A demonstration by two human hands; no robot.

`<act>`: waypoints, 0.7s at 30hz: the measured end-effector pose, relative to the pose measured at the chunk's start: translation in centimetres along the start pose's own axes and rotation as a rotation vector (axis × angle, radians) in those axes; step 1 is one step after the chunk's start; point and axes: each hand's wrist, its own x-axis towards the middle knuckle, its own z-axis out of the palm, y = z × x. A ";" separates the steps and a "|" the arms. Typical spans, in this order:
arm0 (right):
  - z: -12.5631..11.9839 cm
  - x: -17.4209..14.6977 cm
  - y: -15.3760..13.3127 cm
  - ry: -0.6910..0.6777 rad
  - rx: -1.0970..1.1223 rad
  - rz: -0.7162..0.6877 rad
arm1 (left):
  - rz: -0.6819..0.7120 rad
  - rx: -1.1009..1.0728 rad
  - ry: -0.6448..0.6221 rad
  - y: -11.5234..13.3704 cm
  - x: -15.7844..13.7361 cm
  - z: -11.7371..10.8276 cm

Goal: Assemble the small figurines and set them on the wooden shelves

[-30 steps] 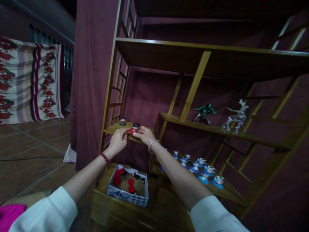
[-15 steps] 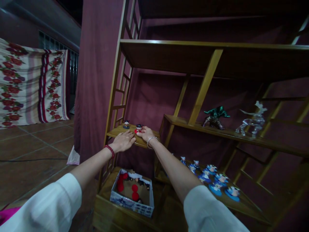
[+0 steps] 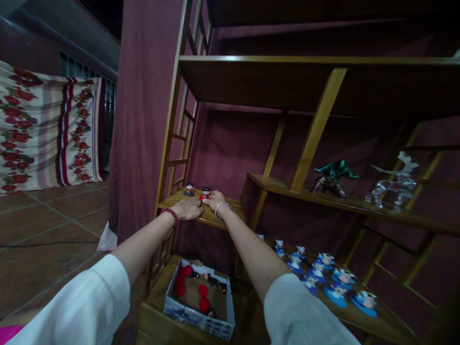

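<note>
Dim light hides whether the right hand (image 3: 216,201) grips the red-based figurine (image 3: 205,192) it touches. The left hand (image 3: 187,209), earlier pinching, now lies flat on the shelf (image 3: 201,216).

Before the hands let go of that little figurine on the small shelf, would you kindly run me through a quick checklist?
1. Small red-based figurine upright on the small wooden shelf: ok.
2. Red base fully flat: cannot tell, fingers cover it.
3. Right hand touching it: ok.
4. Left hand flat on the shelf beside it: ok.
5. Apart from the blue-based figurine behind: ok.
6. Away from the shelf's front edge: ok.
</note>
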 end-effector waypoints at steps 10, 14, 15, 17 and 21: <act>0.8 1.6 0.4 0.011 -0.118 -0.015 | 0.018 0.041 0.016 -0.9 1.7 0.5; 1.0 2.0 0.6 -0.005 -0.137 -0.034 | 0.020 0.042 0.036 -1.1 2.1 0.7; 1.0 2.1 0.7 -0.006 -0.141 -0.035 | 0.019 0.044 0.046 -1.2 2.1 0.8; 1.1 2.2 0.7 -0.004 -0.149 -0.038 | 0.021 0.049 0.069 -1.2 2.1 1.0; 1.3 2.4 0.7 0.007 -0.174 -0.033 | 0.010 0.066 0.104 -1.0 1.7 1.1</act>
